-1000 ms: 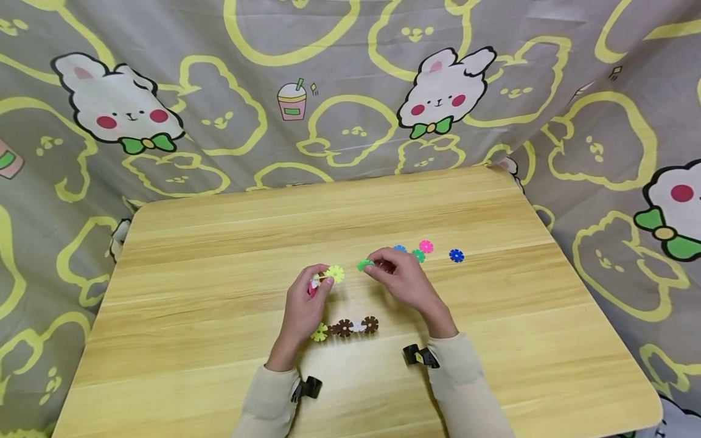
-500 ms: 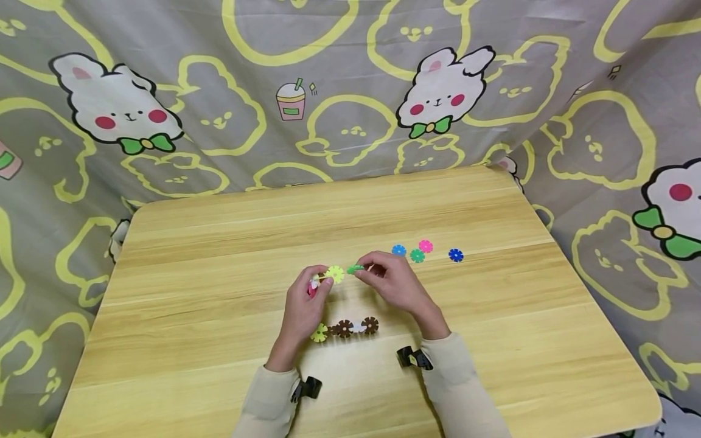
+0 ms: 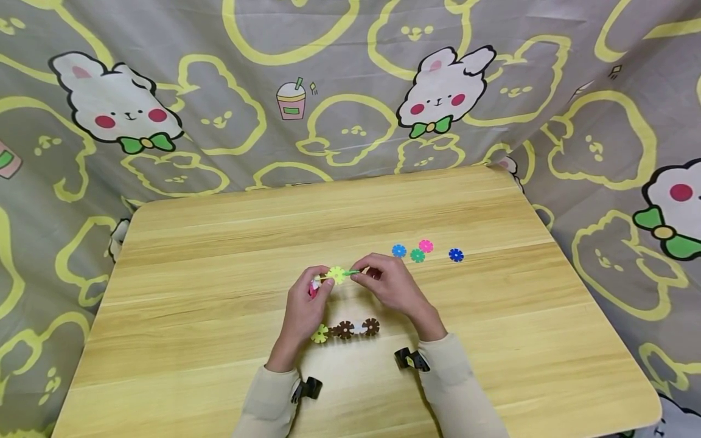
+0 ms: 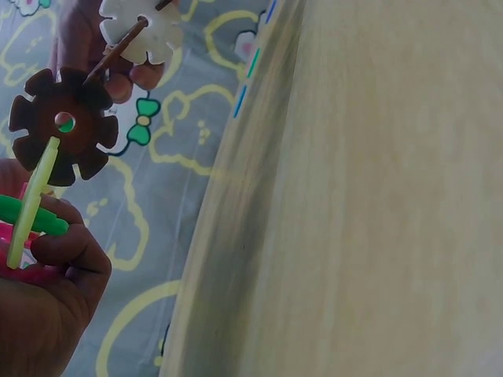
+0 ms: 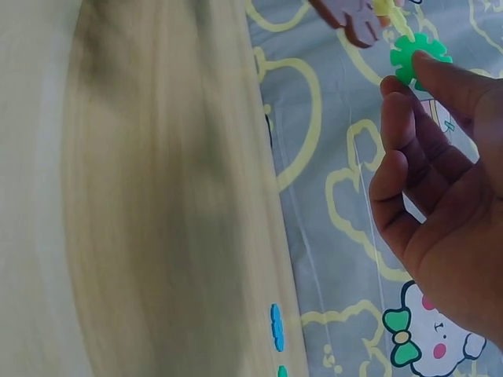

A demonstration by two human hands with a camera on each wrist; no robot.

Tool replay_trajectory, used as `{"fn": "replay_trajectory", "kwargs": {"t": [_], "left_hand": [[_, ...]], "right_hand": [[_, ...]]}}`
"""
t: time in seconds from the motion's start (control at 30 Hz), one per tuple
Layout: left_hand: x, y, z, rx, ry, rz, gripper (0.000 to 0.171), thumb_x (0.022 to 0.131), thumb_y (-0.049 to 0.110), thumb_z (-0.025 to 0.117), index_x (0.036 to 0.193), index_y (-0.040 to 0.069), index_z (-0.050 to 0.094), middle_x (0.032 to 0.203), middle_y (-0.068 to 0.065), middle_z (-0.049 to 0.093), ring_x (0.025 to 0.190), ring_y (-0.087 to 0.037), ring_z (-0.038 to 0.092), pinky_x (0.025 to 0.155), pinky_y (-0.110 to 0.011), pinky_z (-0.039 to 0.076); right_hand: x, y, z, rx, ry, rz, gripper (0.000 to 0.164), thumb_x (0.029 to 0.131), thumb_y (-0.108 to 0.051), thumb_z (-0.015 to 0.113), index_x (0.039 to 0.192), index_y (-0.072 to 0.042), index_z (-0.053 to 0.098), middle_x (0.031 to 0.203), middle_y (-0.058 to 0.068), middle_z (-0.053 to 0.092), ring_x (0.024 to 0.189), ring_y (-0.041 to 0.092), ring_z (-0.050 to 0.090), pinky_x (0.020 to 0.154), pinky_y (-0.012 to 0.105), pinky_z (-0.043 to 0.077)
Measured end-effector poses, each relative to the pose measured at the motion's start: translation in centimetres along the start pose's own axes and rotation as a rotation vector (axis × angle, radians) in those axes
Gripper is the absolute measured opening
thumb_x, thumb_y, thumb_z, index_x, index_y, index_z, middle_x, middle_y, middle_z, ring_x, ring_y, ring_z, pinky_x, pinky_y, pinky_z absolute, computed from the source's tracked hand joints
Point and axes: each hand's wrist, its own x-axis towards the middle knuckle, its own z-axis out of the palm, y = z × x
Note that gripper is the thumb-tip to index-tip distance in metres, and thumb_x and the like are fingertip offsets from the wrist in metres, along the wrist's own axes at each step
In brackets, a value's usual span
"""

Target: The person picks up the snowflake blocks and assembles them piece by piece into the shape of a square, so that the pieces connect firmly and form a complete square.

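Observation:
My left hand (image 3: 303,310) holds a cluster of notched plastic interlocking discs. A yellow disc (image 3: 336,275) faces up at its fingertips, with brown, white and pink bits beside it. My right hand (image 3: 395,287) pinches a green disc (image 5: 407,59) by thumb and index finger, edge-on in the head view, right at the yellow disc's rim. Nearer me runs a joined row of discs: yellow, brown (image 3: 345,330), white (image 4: 153,35), brown. In the left wrist view that row shows above the table edge, in front of the hands; I cannot tell whether it joins the held cluster.
Loose discs lie on the wooden table (image 3: 219,255) beyond my right hand: light blue (image 3: 398,250), green (image 3: 417,255), pink (image 3: 425,246) and dark blue (image 3: 456,255). A patterned curtain (image 3: 219,121) hangs behind the table and along its sides.
My right hand has moved left with the green disc, turning it edge-on and bringing it against the yellow disc. My left hand stays nearly still; the brown-and-white row shifts very slightly.

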Motion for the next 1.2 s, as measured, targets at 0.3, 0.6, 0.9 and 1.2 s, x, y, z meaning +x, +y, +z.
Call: {"fn": "replay_trajectory", "kwargs": {"t": [0.3,0.6,0.9,1.2], "left_hand": [[0.1,-0.3,0.1,-0.015,0.001,-0.005,0.02,0.095,0.008,0.06,0.112,-0.001,0.062,0.067,-0.007,0.042,0.047,0.003,0.028,0.045,-0.017,0.027],[0.2,-0.4,0.0,-0.028,-0.007,0.01,0.015,0.094,0.006,0.061,0.106,-0.002,0.063,0.072,-0.006,0.047,0.053,-0.002,0.036,0.049,-0.018,0.032],[0.3,-0.5,0.2,-0.017,-0.004,0.009,0.014,0.092,0.005,0.063,0.103,-0.003,0.063,0.075,-0.007,0.05,0.056,-0.003,0.038,0.052,-0.018,0.032],[0.2,-0.5,0.2,-0.015,0.017,0.002,0.014,0.092,0.005,0.063,0.103,-0.002,0.063,0.073,-0.006,0.048,0.054,-0.003,0.036,0.05,-0.018,0.031]], "right_hand": [[-0.1,0.1,0.2,-0.032,0.025,-0.04,0.004,0.087,-0.017,0.072,0.091,-0.015,0.073,0.085,-0.004,0.07,0.068,0.006,0.058,0.063,0.021,0.051],[-0.1,0.1,1.1,-0.083,0.162,-0.184,0.004,0.082,-0.007,0.075,0.082,-0.011,0.073,0.081,0.001,0.073,0.068,0.007,0.063,0.062,0.019,0.052],[-0.1,-0.2,1.4,-0.152,0.166,-0.229,0.007,0.081,-0.002,0.074,0.081,-0.009,0.073,0.081,0.002,0.073,0.069,0.01,0.066,0.064,0.015,0.052],[-0.1,0.0,1.6,-0.184,0.155,-0.191,0.007,0.081,-0.005,0.075,0.083,-0.011,0.073,0.083,0.001,0.073,0.07,0.009,0.066,0.064,0.015,0.052]]}}
